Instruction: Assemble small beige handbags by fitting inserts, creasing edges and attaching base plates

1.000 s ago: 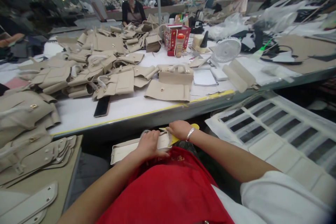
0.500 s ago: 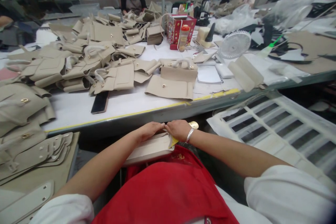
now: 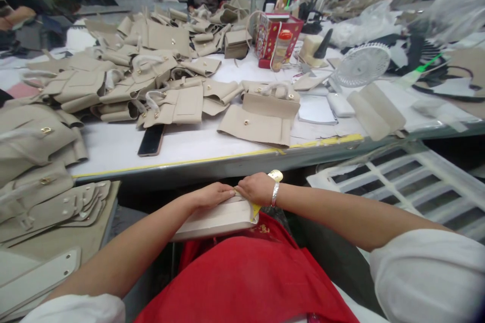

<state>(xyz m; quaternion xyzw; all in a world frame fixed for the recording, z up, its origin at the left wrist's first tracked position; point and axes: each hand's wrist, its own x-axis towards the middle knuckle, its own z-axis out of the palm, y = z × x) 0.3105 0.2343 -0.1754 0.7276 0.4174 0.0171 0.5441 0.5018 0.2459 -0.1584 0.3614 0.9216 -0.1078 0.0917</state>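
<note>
A cream slab-like piece (image 3: 217, 219) with a long flat side lies across my lap, just below the table edge. My left hand (image 3: 215, 195) rests along its far upper edge, fingers together and pointing right; its thumb is hidden. Close beside those fingertips, my right hand (image 3: 255, 188) is closed at the piece's right end. A yellow object (image 3: 275, 175) shows above and below the right hand; its kind is not clear. On the table ahead lies a beige bag part (image 3: 257, 126) with a flap and a gold clasp.
Beige bag parts (image 3: 162, 35) are heaped on the left of the table. A phone (image 3: 150, 140) lies near the yellow-taped edge. Further back stand a red box (image 3: 293, 43) and a white round fan (image 3: 362, 64). A slatted plastic crate (image 3: 379, 166) is at right. Other people sit across.
The view has shifted a little, so the table things appear further right. My left fingers lie flatter along the cream piece; the right hand stays closed close by.
</note>
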